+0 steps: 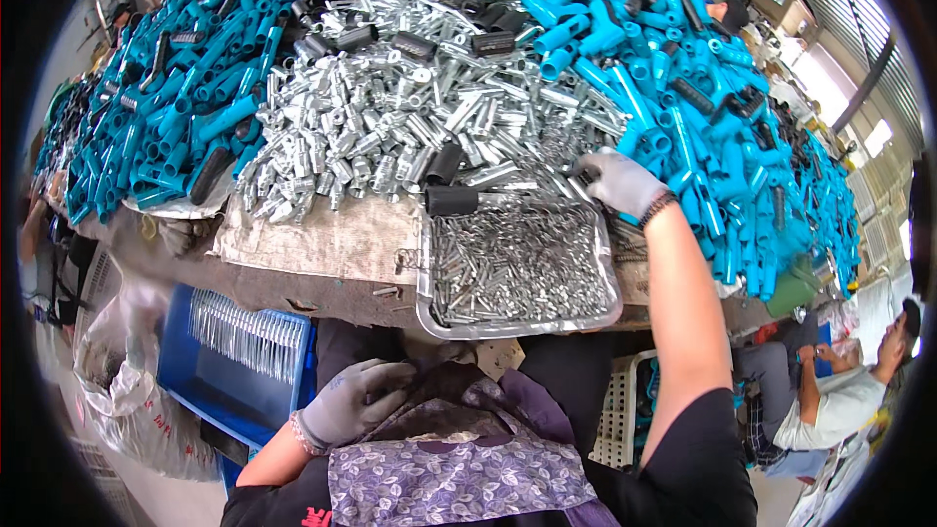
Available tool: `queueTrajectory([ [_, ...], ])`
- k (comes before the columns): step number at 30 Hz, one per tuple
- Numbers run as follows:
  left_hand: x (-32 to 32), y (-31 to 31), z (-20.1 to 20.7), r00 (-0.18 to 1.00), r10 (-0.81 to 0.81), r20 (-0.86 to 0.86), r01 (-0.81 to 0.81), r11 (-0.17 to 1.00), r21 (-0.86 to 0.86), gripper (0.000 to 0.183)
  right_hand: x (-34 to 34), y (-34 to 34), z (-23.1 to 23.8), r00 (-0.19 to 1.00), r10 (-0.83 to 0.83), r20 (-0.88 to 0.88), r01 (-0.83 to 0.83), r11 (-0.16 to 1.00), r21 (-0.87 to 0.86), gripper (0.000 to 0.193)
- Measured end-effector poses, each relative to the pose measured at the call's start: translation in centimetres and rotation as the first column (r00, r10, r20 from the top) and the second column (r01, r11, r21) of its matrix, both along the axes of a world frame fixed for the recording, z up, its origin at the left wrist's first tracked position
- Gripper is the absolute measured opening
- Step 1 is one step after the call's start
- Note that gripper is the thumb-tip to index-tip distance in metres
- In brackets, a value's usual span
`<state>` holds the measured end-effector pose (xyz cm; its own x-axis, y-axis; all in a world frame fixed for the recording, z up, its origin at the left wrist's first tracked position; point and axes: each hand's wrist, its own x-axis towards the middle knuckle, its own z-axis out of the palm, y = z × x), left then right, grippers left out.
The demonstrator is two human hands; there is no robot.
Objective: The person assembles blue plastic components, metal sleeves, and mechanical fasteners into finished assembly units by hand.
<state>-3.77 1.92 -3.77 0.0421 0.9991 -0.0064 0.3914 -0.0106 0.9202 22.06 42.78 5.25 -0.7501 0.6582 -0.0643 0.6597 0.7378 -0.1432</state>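
Silvery tubular metal pieces [376, 102], grey-gloved right hand [622, 183]

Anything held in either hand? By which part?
Right hand, at the metal parts: can't tell, fingertips obscured. Left hand: fingers curled, no held thing visible.

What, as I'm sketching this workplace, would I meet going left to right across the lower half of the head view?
Plastic bag, blue crate, gloved left hand, clear tray, seated person in a pale shirt.
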Motion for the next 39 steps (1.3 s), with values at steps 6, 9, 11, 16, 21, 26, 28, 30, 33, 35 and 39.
queueTrajectory([
  [6,-0.4,4.3,3.7,0.975,-0.209,-0.071,0.22,0.948,0.23,0.03,0.5,-0.4,0.2,0.996,-0.026,0.088,0.027,1.0,-0.008,0.047],
  [9,-1.9,7.5,7.3,0.98,-0.074,-0.183,0.152,0.874,0.461,0.028,1.2,-2.0,1.1,0.994,-0.042,-0.102,0.041,0.999,-0.015,0.041],
  [11,-3.2,11.2,8.0,0.985,0.14,-0.104,-0.048,0.788,0.613,0.028,2.9,-2.8,-0.2,0.95,-0.053,-0.307,0.065,0.998,0.028,0.028],
  [16,-7.1,22.9,9.6,0.676,0.543,-0.499,-0.212,0.791,0.574,0.031,5.3,-5.9,-4.0,0.711,-0.085,-0.698,0.172,0.983,0.055,0.017],
  [21,-7.9,28.8,11.1,0.144,0.398,-0.906,-0.184,0.91,0.371,0.033,7.5,-11.4,-1.1,0.245,-0.252,-0.936,0.124,0.966,-0.228,0.023],
  [26,-10.0,25.8,10.8,0.526,0.779,-0.34,-0.167,0.487,0.857,0.021,7.0,-19.7,-2.0,0.11,-0.545,-0.831,0.183,0.833,-0.522,0.046],
  [28,-9.8,22.3,12.3,0.825,0.554,0.112,-0.43,0.488,0.76,0.022,8.0,-21.1,-3.3,0.093,-0.652,-0.752,0.202,0.752,-0.627,0.041],
  [30,-8.3,18.5,14.2,0.819,0.322,0.476,-0.568,0.578,0.586,0.024,8.7,-22.2,-3.7,0.095,-0.685,-0.723,0.2,0.724,-0.66,0.038],
  [33,-7.8,12.2,14.0,0.444,-0.128,0.887,-0.542,0.75,0.379,0.027,7.7,-23.9,-3.1,0.127,-0.698,-0.705,0.126,0.717,-0.686,0.031],
  [35,-6.7,8.5,12.5,0.405,-0.242,0.882,-0.394,0.824,0.407,0.033,6.3,-25.3,-2.2,0.276,-0.645,-0.712,0.095,0.756,-0.648,0.035],
  [39,1.3,4.5,8.3,0.34,0.019,0.94,-0.218,0.974,0.06,0.032,4.5,-28.4,-2.8,0.325,-0.567,-0.756,-0.133,0.765,-0.631,0.038],
])
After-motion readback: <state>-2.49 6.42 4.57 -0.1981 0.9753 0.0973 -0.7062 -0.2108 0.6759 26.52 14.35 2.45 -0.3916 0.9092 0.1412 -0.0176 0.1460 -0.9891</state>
